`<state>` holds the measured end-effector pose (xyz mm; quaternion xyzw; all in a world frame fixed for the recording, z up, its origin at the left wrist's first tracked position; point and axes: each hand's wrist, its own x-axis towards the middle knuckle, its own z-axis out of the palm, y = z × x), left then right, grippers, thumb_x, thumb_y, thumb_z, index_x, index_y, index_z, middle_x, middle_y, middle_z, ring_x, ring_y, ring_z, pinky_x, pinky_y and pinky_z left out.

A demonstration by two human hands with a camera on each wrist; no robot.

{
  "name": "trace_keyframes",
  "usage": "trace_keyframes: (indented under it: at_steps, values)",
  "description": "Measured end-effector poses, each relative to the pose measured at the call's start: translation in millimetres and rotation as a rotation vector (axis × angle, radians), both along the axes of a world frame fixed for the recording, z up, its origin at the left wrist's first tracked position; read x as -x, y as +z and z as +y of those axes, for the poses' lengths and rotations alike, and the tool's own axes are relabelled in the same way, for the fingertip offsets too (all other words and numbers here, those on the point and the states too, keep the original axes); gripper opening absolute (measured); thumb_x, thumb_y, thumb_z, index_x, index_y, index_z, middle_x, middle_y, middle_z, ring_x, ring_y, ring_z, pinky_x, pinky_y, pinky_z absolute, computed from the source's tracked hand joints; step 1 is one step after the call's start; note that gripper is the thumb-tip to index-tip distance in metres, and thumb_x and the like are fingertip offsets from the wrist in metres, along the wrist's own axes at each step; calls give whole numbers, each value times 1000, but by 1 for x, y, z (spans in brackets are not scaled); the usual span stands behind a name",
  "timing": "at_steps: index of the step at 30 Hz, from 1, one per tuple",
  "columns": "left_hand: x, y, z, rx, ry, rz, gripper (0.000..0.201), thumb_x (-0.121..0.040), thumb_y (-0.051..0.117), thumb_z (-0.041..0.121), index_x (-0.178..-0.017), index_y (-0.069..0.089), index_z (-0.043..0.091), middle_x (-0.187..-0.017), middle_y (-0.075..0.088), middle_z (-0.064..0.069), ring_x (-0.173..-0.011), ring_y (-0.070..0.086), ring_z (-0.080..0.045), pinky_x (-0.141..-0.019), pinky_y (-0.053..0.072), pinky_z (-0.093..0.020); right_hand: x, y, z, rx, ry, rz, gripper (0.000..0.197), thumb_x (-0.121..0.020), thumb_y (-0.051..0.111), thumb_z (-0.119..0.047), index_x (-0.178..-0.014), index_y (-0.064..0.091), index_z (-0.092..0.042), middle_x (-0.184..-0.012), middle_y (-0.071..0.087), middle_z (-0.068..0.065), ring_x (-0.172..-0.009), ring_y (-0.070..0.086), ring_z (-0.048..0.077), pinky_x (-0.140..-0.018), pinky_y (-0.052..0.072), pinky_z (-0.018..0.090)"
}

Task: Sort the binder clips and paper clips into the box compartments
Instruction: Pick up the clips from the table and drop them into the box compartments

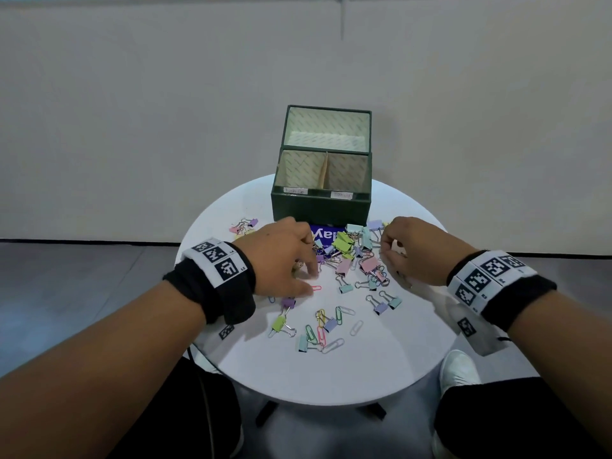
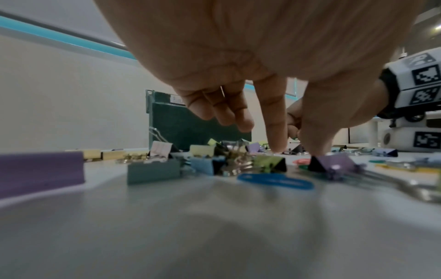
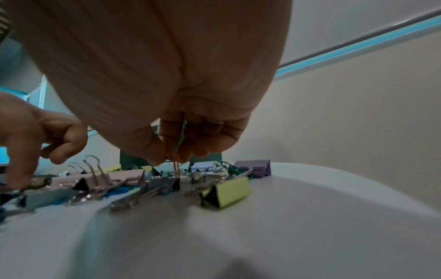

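Your left hand (image 1: 281,256) low over the round table (image 1: 381,366), forefinger and thumb reaching down among scattered clips (image 1: 344,246), your right hand (image 3: 190,136) pinching thin paper clips (image 3: 177,151), green box (image 1: 321,207) behind, both front compartments bare.

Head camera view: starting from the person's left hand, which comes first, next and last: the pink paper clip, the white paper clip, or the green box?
From the left hand:
1. Pink paper clip, right at the fingertips.
2. White paper clip, nearer the table's front, to the right.
3. Green box, at the table's far side.
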<state>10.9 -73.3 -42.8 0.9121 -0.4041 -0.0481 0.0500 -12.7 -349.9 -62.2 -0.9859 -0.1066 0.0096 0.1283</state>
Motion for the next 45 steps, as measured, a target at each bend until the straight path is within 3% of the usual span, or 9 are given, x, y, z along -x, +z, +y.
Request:
trace_keyframes:
  at_steps: [6, 9, 11, 14, 17, 21, 25, 33, 45]
  values:
    - [2, -2, -5, -18, -91, -29, 8, -82, 72, 41, -85, 75, 34, -97, 53, 16, -99, 43, -9, -81, 47, -31, 11, 9, 2, -35, -41, -68, 11, -94, 54, -20, -92, 62, -25, -84, 71, -3, -54, 51, 3, -48, 34, 12]
    - [4, 0, -6, -57, -92, -41, 9, -82, 63, 34, -73, 61, 32, -88, 54, 13, -92, 46, -12, -75, 47, -30, 11, 12, 3, 11, -19, -19, 30, -94, 49, -14, -104, 74, -29, -98, 70, -5, -67, 59, 9, -61, 38, 18]
    - [4, 2, -7, -32, -48, -37, 9, -78, 58, 32, -71, 53, 29, -80, 53, 12, -84, 45, -12, -70, 47, -30, 10, 14, 5, 0, -28, -16, 29, -92, 47, -9, -87, 71, -22, -91, 65, -2, -77, 59, 19, -64, 38, 24]
    - [4, 5, -6, 54, 52, -36, 7, -79, 56, 24, -77, 50, 27, -73, 55, 8, -73, 50, -16, -63, 49, -35, 10, 15, 6, -80, -79, 60, 31, -95, 42, -7, -66, 45, -17, -68, 50, -1, -58, 43, 14, -52, 29, 26]
    - [2, 3, -6, 87, 121, -23, 17, -89, 49, 14, -92, 43, 29, -75, 54, 6, -68, 52, -21, -59, 48, -34, 11, 14, 6, -87, -39, 128, 29, -93, 45, -11, -65, 43, -13, -60, 46, -1, -59, 41, 17, -57, 34, 31]
    - [0, 5, -7, -31, 135, 35, 21, -96, 41, 22, -90, 61, 27, -93, 47, 4, -80, 53, -18, -73, 48, -36, 14, 16, 7, -20, -48, 136, 15, -83, 53, -24, -81, 67, -30, -66, 57, -10, -70, 56, 13, -67, 49, 30]
    - [4, 7, -7, -45, 148, -23, 15, -87, 51, 35, -83, 64, 31, -89, 44, 8, -75, 51, -13, -70, 50, -32, 17, 15, 2, -20, -50, 151, 21, -80, 60, -33, -95, 70, -43, -81, 61, -15, -75, 54, 1, -67, 45, 25]
    - [2, 3, -6, -132, 110, -29, 16, -85, 64, 48, -99, 65, 40, -94, 43, 13, -82, 52, -11, -74, 49, -28, 19, 11, 1, 9, -44, 101, 12, -78, 69, -38, -89, 66, -35, -78, 54, -13, -70, 48, -4, -56, 32, 18]
    - [2, 4, -7, -89, 131, 9, 17, -85, 67, 45, -100, 65, 40, -95, 44, 14, -82, 48, -9, -70, 39, -25, 25, 12, 2, 34, -43, 155, 30, -72, 66, -47, -102, 69, -45, -96, 66, -17, -87, 60, 6, -79, 54, 27]
